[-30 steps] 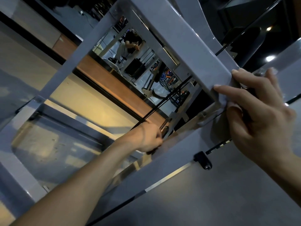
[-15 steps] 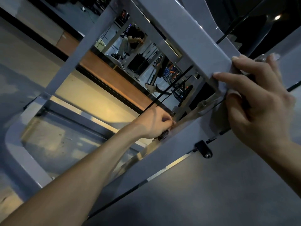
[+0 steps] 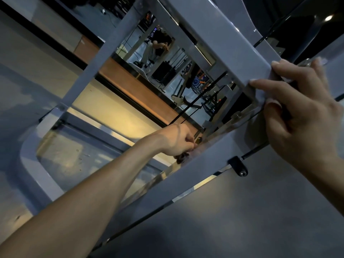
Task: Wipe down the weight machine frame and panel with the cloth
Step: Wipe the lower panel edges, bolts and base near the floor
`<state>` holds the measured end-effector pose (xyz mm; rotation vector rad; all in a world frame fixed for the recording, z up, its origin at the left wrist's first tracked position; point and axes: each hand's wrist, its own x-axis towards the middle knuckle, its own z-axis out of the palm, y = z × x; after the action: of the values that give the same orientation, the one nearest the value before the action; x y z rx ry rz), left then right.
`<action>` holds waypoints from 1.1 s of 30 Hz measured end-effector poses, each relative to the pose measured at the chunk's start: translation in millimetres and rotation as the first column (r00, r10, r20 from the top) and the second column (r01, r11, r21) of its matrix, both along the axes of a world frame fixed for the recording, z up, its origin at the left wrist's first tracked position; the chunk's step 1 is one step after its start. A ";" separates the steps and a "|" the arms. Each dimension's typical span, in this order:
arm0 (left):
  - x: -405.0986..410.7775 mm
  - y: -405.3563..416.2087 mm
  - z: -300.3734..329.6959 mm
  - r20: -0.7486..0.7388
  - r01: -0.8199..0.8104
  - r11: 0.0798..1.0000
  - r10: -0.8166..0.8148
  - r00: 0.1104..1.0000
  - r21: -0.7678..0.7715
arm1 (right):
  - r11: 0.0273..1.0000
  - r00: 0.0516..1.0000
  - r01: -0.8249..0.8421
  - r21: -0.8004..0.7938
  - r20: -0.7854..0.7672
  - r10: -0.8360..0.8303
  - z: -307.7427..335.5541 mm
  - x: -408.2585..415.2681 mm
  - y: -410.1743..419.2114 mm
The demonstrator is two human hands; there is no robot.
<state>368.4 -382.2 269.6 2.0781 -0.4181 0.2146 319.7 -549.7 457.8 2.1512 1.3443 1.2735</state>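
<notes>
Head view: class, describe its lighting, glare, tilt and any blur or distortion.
Head view: dim and strongly tilted; a ceiling light glares top right; warm light falls on the floor; straight frame bars splay from wide-angle distortion; the cloth under the left hand is dark and unclear; the right hand is sharp.

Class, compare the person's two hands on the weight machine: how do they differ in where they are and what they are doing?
The left hand reaches through the frame opening, curled around a dark bunched cloth against the lower bar; the right hand holds no cloth. The left hand is a closed fist; the right hand's fingers wrap over the upper crossbar. Both touch the grey frame.
</notes>
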 end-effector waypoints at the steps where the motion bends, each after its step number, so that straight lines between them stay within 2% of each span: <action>1: -3.3 -0.7 4.7 0.027 -0.004 0.998 0.006 1.000 -0.061 | 1.000 1.000 0.013 0.001 -0.010 -0.013 -0.1 0.8 -0.9; 4: -15.5 -6.4 27.7 0.141 -0.030 0.955 0.075 0.987 -0.296 | 0.999 0.998 0.037 0.008 -0.052 -0.036 0.2 3.5 -2.6; 6: -17.2 -11.1 30.9 0.166 -0.060 0.936 0.124 0.978 -0.346 | 0.999 0.997 0.038 0.024 -0.072 -0.036 0.3 3.8 -1.7; 8: -12.9 -12.2 19.9 0.105 -0.065 0.950 0.102 0.989 -0.307 | 0.999 0.996 0.036 0.031 -0.079 -0.033 -1.0 2.5 -1.3; 12: 0.1 -9.1 -18.3 -0.139 -0.024 0.997 0.014 0.990 -0.070 | 0.997 0.995 0.038 0.072 -0.095 -0.032 -5.7 1.2 -1.8; 14: 2.0 -7.7 -29.3 -0.200 -0.028 0.998 0.018 0.980 -0.048 | 0.995 0.994 0.041 0.086 -0.108 -0.032 -7.1 2.1 -2.2; 16: 0.9 -7.4 -28.2 -0.179 -0.030 0.998 0.021 0.984 -0.047 | 0.994 0.994 0.052 0.092 -0.102 -0.043 -7.7 5.7 -3.4; 18: -2.9 -8.4 -17.5 -0.092 -0.038 0.996 0.030 0.995 -0.082 | 0.994 0.993 0.069 0.081 -0.101 -0.061 -6.5 9.6 -5.0; 21: -8.7 -9.9 -0.6 0.034 -0.065 0.970 0.075 0.997 -0.235 | 0.996 0.993 0.041 0.074 -0.113 -0.032 -5.4 13.4 -7.0; 23: -9.5 -11.8 0.3 0.058 -0.069 0.953 0.090 0.994 -0.294 | 0.996 0.996 0.021 0.089 -0.086 -0.014 -9.0 12.2 -5.0; 25: -9.3 -13.8 -9.6 0.009 -0.069 0.968 0.073 0.997 -0.242 | 0.995 1.000 -0.009 0.104 -0.028 0.012 -14.2 8.8 -2.2; 27: -6.2 -14.2 -27.8 -0.107 -0.087 0.992 0.076 0.991 -0.096 | 0.994 1.000 -0.020 0.106 0.012 0.018 -18.5 5.5 0.1; 29: -6.4 -12.9 -43.5 -0.207 -0.098 0.995 0.093 0.974 -0.016 | 0.993 1.000 -0.019 0.114 0.014 0.017 -22.9 3.1 1.5; 33: -14.5 -12.9 -40.2 -0.153 -0.119 0.992 0.112 0.982 -0.038 | 0.991 0.997 0.075 0.107 -0.029 -0.072 -34.1 -6.1 4.4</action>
<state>354.0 -395.1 229.4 2.0579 -0.1996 0.1333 313.6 -545.3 423.7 2.2741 1.2192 1.3227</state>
